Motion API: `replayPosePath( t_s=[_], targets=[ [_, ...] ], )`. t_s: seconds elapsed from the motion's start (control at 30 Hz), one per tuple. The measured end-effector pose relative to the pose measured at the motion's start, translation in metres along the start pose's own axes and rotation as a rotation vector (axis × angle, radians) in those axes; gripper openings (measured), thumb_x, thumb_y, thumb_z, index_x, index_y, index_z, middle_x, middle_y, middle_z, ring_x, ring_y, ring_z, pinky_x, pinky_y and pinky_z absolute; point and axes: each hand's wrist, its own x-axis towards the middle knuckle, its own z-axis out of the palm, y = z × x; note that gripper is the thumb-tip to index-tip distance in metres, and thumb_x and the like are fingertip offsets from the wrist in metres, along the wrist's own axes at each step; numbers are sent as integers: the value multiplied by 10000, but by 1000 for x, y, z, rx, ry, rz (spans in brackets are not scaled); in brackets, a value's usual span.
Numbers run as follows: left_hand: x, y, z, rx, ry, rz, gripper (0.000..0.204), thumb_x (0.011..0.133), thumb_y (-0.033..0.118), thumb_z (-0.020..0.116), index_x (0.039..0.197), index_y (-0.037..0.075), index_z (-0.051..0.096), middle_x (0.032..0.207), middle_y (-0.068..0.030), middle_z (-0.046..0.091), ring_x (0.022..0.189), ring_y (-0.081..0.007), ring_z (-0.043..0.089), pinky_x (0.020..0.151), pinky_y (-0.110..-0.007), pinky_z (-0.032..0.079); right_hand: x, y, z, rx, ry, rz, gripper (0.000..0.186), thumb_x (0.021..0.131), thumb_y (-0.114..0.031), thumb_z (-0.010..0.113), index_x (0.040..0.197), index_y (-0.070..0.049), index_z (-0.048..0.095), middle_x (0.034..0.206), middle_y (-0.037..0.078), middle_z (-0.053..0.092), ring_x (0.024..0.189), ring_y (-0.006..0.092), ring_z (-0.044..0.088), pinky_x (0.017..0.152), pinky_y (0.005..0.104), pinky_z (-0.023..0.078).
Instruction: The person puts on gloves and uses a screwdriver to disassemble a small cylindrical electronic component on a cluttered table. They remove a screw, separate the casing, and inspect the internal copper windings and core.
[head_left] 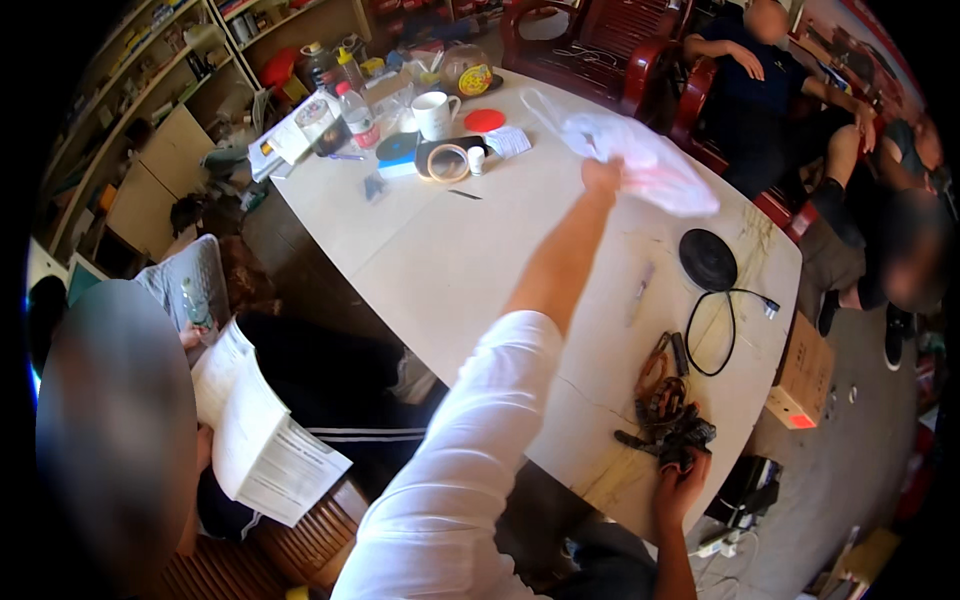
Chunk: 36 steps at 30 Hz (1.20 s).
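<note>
My left arm, in a white sleeve, stretches far across the pale table (440, 240). At its end my left hand (603, 178) is closed on a thin white plastic bag (655, 165), which is smeared by motion; pinkish colour shows through it. Near the table's right front edge my right hand (684, 480) curls around a black piece (688, 438) of a tangled bundle of black and orange-brown straps (660, 395). What exactly the bundle is cannot be made out. Beyond it lie a black cable with a plug (708, 370) and a round black disc (708, 260).
A white mug (433, 116), tape roll (447, 163), bottle (357, 118) and other clutter crowd the table's far left. A seated person holds papers (285, 465) at left. Other people sit at the far right, near red wooden chairs (600, 45). A cardboard box (800, 372) stands beside the table.
</note>
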Motion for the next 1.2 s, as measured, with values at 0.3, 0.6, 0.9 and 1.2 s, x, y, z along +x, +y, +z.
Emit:
replayPosePath(
  t_s=[0.3, 0.6, 0.9, 1.2],
  targets=[
    [-34, -3, -140, 545, 199, 903, 417, 746, 184, 649, 1092, -9, 518, 1044, -207, 540, 1029, -372, 503, 902, -442, 410, 9, -17, -5, 58, -1, 34, 307, 718, 70, 480, 1015, 15, 534, 949, 162, 505, 874, 324, 525, 768, 382, 446],
    [44, 13, -423, 1394, 439, 226, 609, 820, 454, 567, 1363, 210, 436, 1462, -233, 277, 1361, -395, 232, 1097, -460, 238, 6, -3, 6, 42, -5, 33, 311, 689, 39, 471, 994, 16, 523, 927, 164, 503, 866, 324, 518, 762, 371, 434],
    [-6, -2, -378, 1133, -118, 591, 612, 878, 392, 534, 1327, -4, 407, 1376, -242, 402, 1251, -391, 412, 1029, -439, 358, 4, -16, 6, 32, -46, 15, 329, 687, 58, 456, 1007, 6, 511, 943, 155, 493, 868, 322, 505, 778, 358, 424],
    [69, -10, -268, 1163, 479, 389, 1046, 797, 639, 547, 1414, -103, 143, 1429, -389, 144, 1360, -475, 167, 1126, -456, 176, 1, 5, 12, 69, -46, 100, 305, 686, 20, 463, 988, 11, 504, 927, 160, 487, 869, 329, 498, 801, 364, 414]
  ],
)
